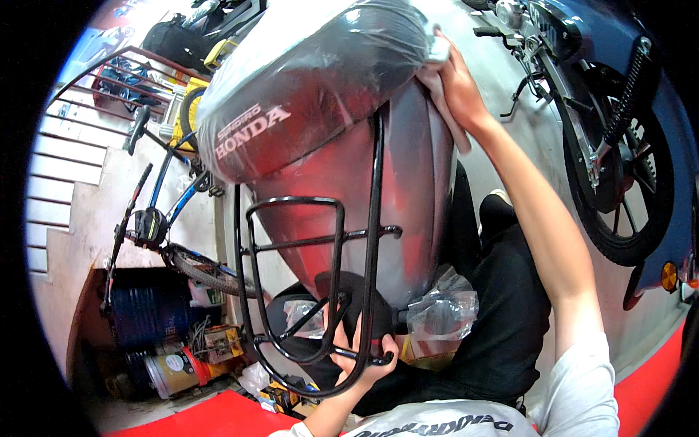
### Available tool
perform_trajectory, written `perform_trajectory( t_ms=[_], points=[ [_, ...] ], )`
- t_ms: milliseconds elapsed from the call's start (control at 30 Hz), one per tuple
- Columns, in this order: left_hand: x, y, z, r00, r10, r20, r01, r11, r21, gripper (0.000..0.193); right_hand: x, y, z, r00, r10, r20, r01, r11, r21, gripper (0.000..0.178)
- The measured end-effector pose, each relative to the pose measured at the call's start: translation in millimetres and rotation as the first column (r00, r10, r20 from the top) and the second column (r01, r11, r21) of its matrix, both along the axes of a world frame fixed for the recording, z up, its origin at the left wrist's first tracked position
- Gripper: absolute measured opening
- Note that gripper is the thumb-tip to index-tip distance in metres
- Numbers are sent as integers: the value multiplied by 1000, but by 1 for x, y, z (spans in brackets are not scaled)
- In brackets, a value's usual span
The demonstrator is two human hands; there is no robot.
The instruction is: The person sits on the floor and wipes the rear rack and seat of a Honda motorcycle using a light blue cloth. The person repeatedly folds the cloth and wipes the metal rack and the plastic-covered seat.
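In front of me stands a motorcycle with a dark seat (313, 95) wrapped in clear plastic and a shiny red tail (306, 211). A black tubular rear rack (375, 175) rises over the tail. My left hand (364, 357) is low at the rack's near end, its fingers curled around the tubing, with part of the hand hidden behind the bars. My right hand (460, 84) reaches along the seat's right side, closed on a pale cloth (440, 98) that hangs down against the bodywork. Crumpled clear plastic (444, 306) lies below the tail.
At the right a blue motorcycle (619, 146) shows its rear wheel and spring. To the left are a blue bicycle (164, 182), a dark blue drum (145, 313) and a tan container (171, 371). A railing (95, 87) runs behind. Red flooring (211, 415) borders the near edge.
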State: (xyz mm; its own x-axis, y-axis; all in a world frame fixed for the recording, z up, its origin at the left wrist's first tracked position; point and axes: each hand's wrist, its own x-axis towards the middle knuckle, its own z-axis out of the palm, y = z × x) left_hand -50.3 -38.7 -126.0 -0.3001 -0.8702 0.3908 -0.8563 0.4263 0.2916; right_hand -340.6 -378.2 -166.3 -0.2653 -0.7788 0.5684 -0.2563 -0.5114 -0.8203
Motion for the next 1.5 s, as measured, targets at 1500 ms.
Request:
perform_trajectory(
  t_ms=[1500],
  points=[
    [21, -1, -6, 624, 25, -781, -55, 998, -11, 35, 134, 262, 62, 480, 65, -875, -31, 998, 56, 69]
  ],
)
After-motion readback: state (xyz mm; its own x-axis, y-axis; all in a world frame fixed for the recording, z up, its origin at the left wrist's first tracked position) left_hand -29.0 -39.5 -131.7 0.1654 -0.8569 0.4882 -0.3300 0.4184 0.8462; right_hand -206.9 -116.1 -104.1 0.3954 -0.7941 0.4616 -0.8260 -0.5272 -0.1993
